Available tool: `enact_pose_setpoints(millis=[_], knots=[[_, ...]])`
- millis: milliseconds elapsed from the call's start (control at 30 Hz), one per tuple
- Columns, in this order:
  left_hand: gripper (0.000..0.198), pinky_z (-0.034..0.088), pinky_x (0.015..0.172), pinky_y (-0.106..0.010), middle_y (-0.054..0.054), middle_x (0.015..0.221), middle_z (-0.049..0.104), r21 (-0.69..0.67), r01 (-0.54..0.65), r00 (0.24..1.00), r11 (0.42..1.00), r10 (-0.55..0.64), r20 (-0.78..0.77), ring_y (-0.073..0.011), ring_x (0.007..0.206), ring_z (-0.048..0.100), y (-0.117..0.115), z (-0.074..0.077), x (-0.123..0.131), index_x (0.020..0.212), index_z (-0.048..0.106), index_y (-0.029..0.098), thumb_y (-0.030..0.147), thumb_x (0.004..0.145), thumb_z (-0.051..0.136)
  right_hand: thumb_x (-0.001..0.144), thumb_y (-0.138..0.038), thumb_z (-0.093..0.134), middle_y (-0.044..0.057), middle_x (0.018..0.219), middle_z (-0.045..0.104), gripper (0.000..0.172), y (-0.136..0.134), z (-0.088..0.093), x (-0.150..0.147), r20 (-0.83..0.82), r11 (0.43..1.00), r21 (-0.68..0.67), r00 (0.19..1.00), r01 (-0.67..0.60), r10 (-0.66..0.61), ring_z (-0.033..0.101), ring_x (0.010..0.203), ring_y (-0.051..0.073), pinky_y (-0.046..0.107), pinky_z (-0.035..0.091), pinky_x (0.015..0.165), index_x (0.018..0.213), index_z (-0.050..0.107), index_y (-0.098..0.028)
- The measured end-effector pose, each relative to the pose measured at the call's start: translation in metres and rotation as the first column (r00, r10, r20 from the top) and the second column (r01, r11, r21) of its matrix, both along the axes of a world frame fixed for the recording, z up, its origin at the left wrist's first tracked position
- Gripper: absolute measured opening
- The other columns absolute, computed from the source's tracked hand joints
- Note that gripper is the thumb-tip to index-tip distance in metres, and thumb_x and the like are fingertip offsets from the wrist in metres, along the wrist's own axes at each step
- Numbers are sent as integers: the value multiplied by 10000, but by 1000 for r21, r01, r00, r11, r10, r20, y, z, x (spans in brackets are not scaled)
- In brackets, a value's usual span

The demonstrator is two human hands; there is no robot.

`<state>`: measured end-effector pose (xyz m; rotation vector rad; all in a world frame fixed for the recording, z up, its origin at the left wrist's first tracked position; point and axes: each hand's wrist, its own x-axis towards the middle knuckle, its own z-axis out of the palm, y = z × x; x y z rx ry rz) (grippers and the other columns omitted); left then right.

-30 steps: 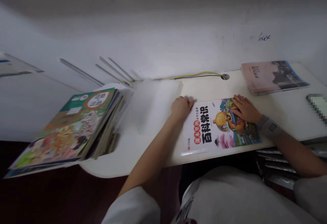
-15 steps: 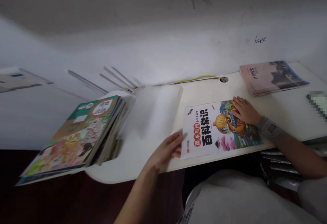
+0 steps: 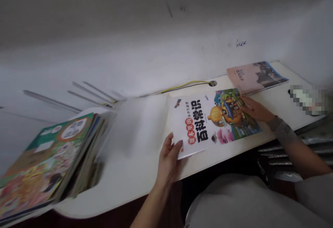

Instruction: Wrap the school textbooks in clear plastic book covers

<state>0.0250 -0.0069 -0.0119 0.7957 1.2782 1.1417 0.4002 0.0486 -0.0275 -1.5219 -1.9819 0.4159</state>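
Observation:
A thin book (image 3: pixel 197 120) with a white cover, large Chinese lettering and a colourful gourd picture lies between my hands, tilted slightly up off the white desk. My left hand (image 3: pixel 169 155) pinches its lower left corner, the thumb on the cover and the other fingers at or under the edge. At the right edge, my right hand (image 3: pixel 256 110) holds the book by its upper right side; that hand is slightly blurred and part of its fingers cannot be made out. A grey band (image 3: pixel 279 125) circles the right wrist.
On the left stands a stack of books (image 3: pixel 49 162), a green-and-orange cover on top. Pink-covered booklets (image 3: pixel 248 78) lie at the back right, near a pixelated object (image 3: pixel 308 99). A yellow cable (image 3: pixel 187 85) runs along the wall to a hole in the white desk (image 3: pixel 125 172).
The view has shifted right. My left hand has closed on the book's corner and the book has risen a little. My right hand has gone from lying flat on the cover to gripping its edge.

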Motion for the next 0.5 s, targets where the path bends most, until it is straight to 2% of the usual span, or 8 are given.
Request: enact_pose_setpoints(millis=[67,100,167,200,267,333,433,500], knots=[[491,538,618,-258,32,902,691,42,43,999,998,-44,29,-147,714,665,25,-1,22,1094,513,287,324,653,725,914,-534,389,102,1273,601,515,-14,7,27,-223,983,33,960,178,-166,573,1166,250,437,492,955,1309,505,-226],[479,539,629,-258,28,894,690,69,72,995,995,-76,60,-141,710,662,40,-2,38,1086,513,272,305,654,716,926,-534,357,100,1238,620,496,-23,7,39,-344,952,60,901,301,-263,606,1116,237,425,522,905,1287,517,-235],[466,538,628,-261,16,893,689,123,124,981,985,-140,134,-141,709,659,71,-4,77,1085,505,249,264,656,688,935,-531,330,105,1180,642,470,-41,2,54,-535,842,87,738,533,-412,640,1044,221,410,550,839,1240,539,-242],[454,543,629,-272,8,889,689,135,136,972,981,-159,175,-147,711,660,86,-4,100,1082,498,238,245,661,667,928,-532,352,105,1132,659,455,-51,-3,57,-591,788,82,667,610,-454,653,1006,216,409,558,817,1216,550,-241],[426,553,631,-291,-1,865,683,160,154,955,975,-188,231,-150,703,656,113,-5,147,1075,484,218,199,672,621,889,-529,452,85,990,693,436,-67,-18,52,-632,760,32,602,649,-487,681,878,205,413,573,767,1195,551,-235],[433,557,630,-300,1,832,668,169,185,939,968,-225,260,-141,679,646,134,-5,193,1098,467,207,160,682,577,845,-525,529,79,927,696,425,-79,-33,41,-615,796,-28,617,605,-491,687,781,198,411,580,735,1135,573,-218],[472,557,652,-311,-33,919,660,174,212,934,962,-251,253,-148,720,655,158,-6,250,1163,430,198,132,704,521,831,-519,544,100,992,680,427,-85,-47,23,-586,773,-2,625,635,-515,688,782,212,427,577,750,1140,554,-225],[505,556,677,-317,-62,1020,648,182,224,942,958,-261,214,-157,772,662,169,-8,276,1211,397,201,128,721,495,847,-513,515,94,957,688,376,-85,-48,18,-540,773,-5,649,634,-536,690,788,226,433,575,753,1095,574,-236]])
